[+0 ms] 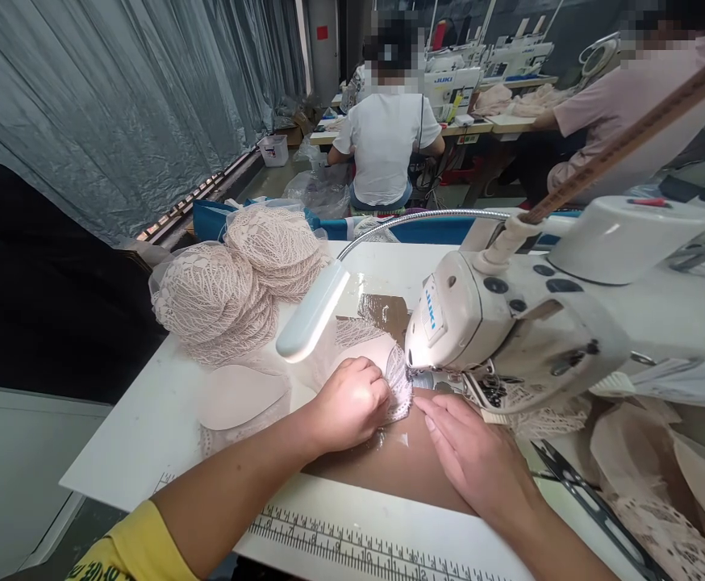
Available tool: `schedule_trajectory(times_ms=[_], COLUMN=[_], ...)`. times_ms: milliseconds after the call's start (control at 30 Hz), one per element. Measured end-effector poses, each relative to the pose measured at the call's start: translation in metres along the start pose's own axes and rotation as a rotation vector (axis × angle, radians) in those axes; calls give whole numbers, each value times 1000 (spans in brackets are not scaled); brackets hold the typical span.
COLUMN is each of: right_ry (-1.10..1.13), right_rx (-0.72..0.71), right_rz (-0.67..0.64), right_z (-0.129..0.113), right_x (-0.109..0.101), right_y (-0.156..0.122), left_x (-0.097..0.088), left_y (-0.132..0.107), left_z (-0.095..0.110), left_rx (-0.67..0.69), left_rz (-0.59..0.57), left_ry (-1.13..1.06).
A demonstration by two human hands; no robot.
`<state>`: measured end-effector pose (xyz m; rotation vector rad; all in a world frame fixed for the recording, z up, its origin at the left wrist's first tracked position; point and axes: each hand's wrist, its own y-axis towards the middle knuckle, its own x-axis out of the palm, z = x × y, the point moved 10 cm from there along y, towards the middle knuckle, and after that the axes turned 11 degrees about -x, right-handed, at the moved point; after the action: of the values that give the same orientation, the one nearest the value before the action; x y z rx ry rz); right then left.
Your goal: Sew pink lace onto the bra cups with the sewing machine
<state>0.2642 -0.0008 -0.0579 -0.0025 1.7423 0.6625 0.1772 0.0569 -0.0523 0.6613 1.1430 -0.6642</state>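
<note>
A pale pink bra cup with a lace edge [399,379] lies under the needle area of a white JUKI sewing machine [461,319]. My left hand [352,403] is closed on the cup, its fingers curled over the fabric. Stretched out flat, my right hand [473,452] rests on the brown bed cover [389,476], fingertips at the cup's lower right edge. A smooth cup piece [244,397] lies to the left of my left forearm. The needle tip is too small to make out.
Two stacks of lace pieces [213,298] stand at the table's back left. A lamp [313,315] hangs over the work. Black thread snips [594,500] and loose sheer fabric [648,468] lie at right. A printed ruler [352,545] runs along the front; two people sit beyond.
</note>
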Motion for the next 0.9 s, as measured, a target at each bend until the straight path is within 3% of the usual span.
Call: schedule_trajectory(times_ms=[733,900], right_ry=[-53,-75], right_rx=[-13,-26], right_rz=[-50,-77], right_z=[-5,-4], right_x=[1,3], right_y=[10,7], left_x=[2,2], left_y=[4,1], left_z=[-4,1], left_rx=[-56,-4], left_rz=[32,27], left_ry=[-2,9])
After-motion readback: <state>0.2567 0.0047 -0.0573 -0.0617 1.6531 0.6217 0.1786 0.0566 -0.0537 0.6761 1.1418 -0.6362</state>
